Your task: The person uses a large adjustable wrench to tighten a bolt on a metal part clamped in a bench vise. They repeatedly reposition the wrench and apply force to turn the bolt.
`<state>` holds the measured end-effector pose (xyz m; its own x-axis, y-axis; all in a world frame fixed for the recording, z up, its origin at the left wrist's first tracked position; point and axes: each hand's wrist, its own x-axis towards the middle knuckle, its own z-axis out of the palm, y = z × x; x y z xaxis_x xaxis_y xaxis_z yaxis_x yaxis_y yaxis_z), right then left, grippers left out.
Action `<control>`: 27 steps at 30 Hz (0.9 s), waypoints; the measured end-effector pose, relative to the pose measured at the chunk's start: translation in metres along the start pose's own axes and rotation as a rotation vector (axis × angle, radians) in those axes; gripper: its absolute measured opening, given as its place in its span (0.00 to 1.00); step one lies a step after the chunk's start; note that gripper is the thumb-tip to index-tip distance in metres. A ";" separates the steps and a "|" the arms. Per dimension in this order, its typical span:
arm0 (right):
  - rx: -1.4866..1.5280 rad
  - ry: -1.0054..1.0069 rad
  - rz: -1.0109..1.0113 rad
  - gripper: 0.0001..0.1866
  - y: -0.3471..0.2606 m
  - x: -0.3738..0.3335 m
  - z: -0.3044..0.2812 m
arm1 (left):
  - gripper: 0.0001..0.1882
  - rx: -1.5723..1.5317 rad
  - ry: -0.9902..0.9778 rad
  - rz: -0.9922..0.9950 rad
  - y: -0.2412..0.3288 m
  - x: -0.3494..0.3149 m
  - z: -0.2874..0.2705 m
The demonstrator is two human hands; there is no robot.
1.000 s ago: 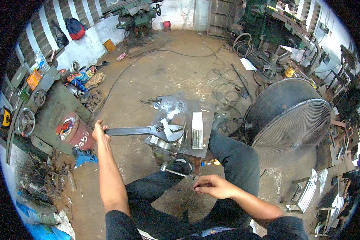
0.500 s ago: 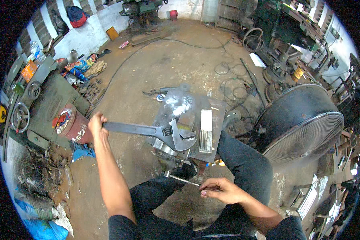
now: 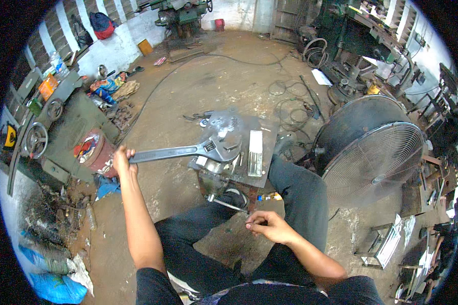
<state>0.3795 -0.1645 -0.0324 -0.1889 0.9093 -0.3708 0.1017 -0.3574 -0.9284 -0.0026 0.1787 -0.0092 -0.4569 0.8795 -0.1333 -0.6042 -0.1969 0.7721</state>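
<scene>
1. Here's the left hand [image 3: 122, 161], fingers wrapped round the handle end of a big wrench [image 3: 168, 153]: dull grey metal, long flat bar, hooked head.
2. And that wrench stretches rightward from those fingers, long axis running nearly straight across, its head pointing right and slightly away from the person.
3. Over to the right hand [image 3: 270, 227]: fingers curled narrow, tips close together; whether they pinch anything, I cannot tell.
4. Just ahead and left of those tips, a thin, shiny metal rod [image 3: 229, 205] slants toward them, contact unclear.
5. Farther ahead of the right fingers sits a blocky metal vise [image 3: 210, 164], below the wrench's head.
6. Well left of the right fingers, just behind the left ones, a rounded reddish bucket [image 3: 94, 165] brims with crumpled cloth [image 3: 88, 146].
</scene>
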 end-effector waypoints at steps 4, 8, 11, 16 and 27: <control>0.135 -0.112 -0.212 0.18 -0.002 0.012 0.057 | 0.12 -0.049 0.065 0.092 0.029 -0.147 -0.060; 0.543 -0.190 0.109 0.38 -0.031 0.042 0.129 | 0.10 -0.038 0.185 0.133 0.020 -0.285 -0.094; 0.981 -0.346 0.134 0.38 -0.057 0.059 0.171 | 0.07 0.003 0.145 0.241 0.014 -0.325 -0.086; 1.343 -0.259 0.204 0.19 -0.068 0.059 0.201 | 0.12 0.087 0.186 0.245 0.017 -0.346 -0.071; 1.298 -0.335 0.166 0.21 -0.058 0.028 0.184 | 0.11 0.257 0.042 0.224 0.051 -0.375 -0.112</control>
<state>0.1887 -0.1574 0.0067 -0.5110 0.8071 -0.2957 -0.8075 -0.5686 -0.1566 0.0651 -0.2100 0.0112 -0.5896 0.8069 0.0358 -0.3040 -0.2628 0.9157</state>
